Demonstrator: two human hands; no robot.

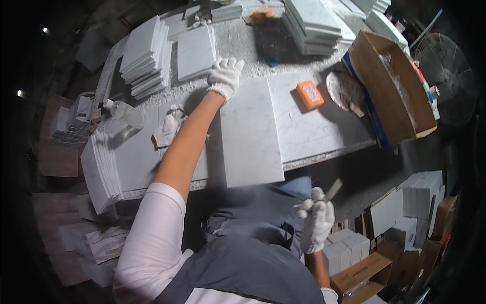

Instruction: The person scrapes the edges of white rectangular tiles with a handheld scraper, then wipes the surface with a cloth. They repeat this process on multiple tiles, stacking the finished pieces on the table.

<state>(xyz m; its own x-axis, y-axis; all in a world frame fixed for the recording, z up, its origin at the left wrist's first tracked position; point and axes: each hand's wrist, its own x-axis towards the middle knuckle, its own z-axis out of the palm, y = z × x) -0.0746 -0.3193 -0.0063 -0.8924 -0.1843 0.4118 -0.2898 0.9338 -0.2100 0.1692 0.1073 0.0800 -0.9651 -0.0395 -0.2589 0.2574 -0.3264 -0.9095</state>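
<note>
A grey-white marble tile (pixel 251 137) lies on the worktable before me, its near end sticking out past the table edge. My left hand (pixel 225 77), in a white knit glove, grips the tile at its far left corner with bent fingers. My right hand (pixel 318 223), gloved alike, is low on the right, off the table. Its fingers are closed around a small flat tool with a pale, blade-like end (pixel 333 189); the rest of the tool is hidden in the glove.
Tile stacks stand at the back left (pixel 145 55), left front (pixel 100 169) and back (pixel 311 25). An orange block (pixel 310 95), a round dish (pixel 346 91) and an open cardboard box (pixel 387 83) sit right. A clear bottle (pixel 125 114) and spare glove (pixel 169 126) lie left.
</note>
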